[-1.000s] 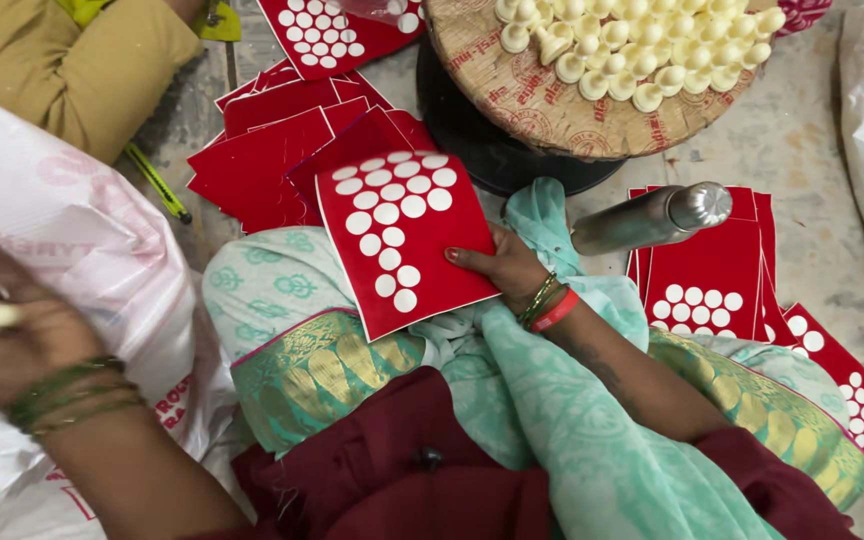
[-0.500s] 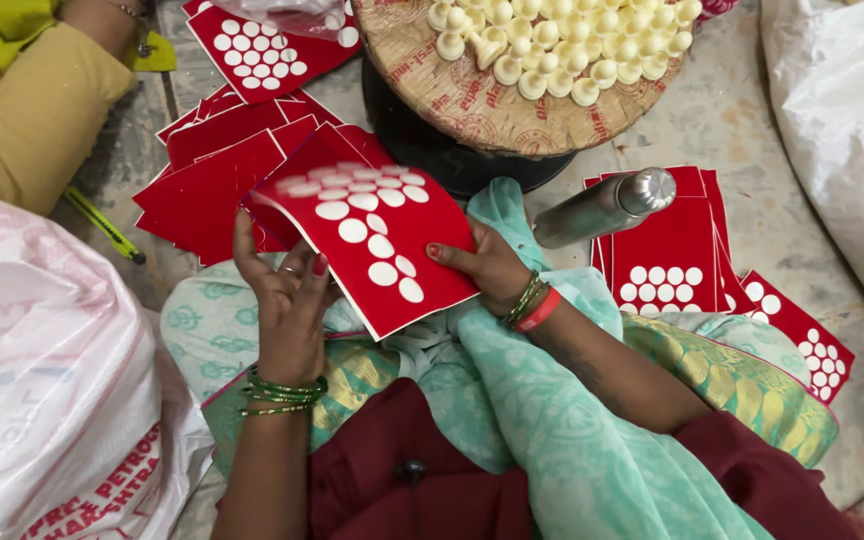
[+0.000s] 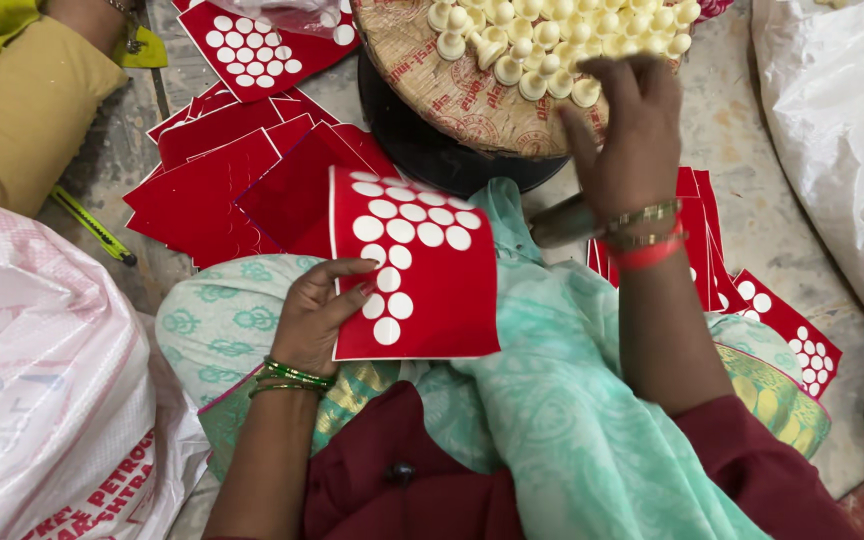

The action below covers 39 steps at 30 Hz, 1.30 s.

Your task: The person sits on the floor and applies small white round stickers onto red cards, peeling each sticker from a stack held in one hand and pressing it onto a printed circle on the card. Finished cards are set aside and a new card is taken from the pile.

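My left hand (image 3: 317, 315) grips the left edge of a red sheet (image 3: 432, 300) dotted with white round stickers, resting on my lap. My right hand (image 3: 627, 135) is raised over the round woven tray (image 3: 432, 85), fingers spread just above the small cream cup-shaped pieces (image 3: 542, 40) piled on it. It holds nothing that I can see. A metal cylinder (image 3: 562, 222) lies partly hidden under my right wrist.
Bare red sheets (image 3: 212, 190) are piled left of my lap, more dotted sheets (image 3: 787, 325) lie at the right. Another person's sleeve (image 3: 22, 110) is top left beside a dotted sheet (image 3: 252, 50). White sacks (image 3: 42, 380) (image 3: 842, 140) flank both sides. A yellow-green tool (image 3: 92, 225) lies on the floor.
My left hand came in and took the sheet's left edge. My right hand let go of the sheet and rose to the tray of cream pieces.
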Motion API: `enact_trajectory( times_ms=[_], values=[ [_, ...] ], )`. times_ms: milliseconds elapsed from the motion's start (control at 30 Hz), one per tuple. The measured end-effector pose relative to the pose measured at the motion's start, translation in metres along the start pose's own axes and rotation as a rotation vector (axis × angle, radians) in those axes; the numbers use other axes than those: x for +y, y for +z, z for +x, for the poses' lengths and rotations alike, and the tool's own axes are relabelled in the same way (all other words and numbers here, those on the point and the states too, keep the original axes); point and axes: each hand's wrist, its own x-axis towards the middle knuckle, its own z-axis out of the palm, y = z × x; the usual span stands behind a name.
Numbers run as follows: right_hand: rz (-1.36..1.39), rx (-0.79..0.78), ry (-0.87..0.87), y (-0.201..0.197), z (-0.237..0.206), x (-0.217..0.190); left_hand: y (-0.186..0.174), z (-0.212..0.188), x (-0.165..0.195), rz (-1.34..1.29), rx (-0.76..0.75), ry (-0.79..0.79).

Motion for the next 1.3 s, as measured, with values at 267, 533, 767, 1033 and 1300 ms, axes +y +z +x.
enact_trajectory(
  times_ms=[267, 533, 767, 1033, 1300],
  values=[
    [0.008, 0.029, 0.036, 0.03, 0.022, 0.021, -0.004, -0.004, -0.001, -0.107, -0.058, -0.028],
    [1.024, -0.146, 0.472, 0.016, -0.022, -0.039, -0.007, 0.002, -0.004, -0.1, -0.049, 0.202],
    [1.722, -0.454, 0.698, 0.091, -0.075, -0.167, -0.001, -0.004, -0.015, 0.227, -0.12, 0.507],
    [1.849, -0.603, 0.651, 0.112, -0.102, -0.188, -0.007, -0.002, -0.022, 0.003, 0.197, 0.397],
    [1.179, -0.605, 0.3, 0.089, -0.084, -0.178, 0.006, 0.004, -0.003, -0.108, 0.421, 0.221]
  ],
)
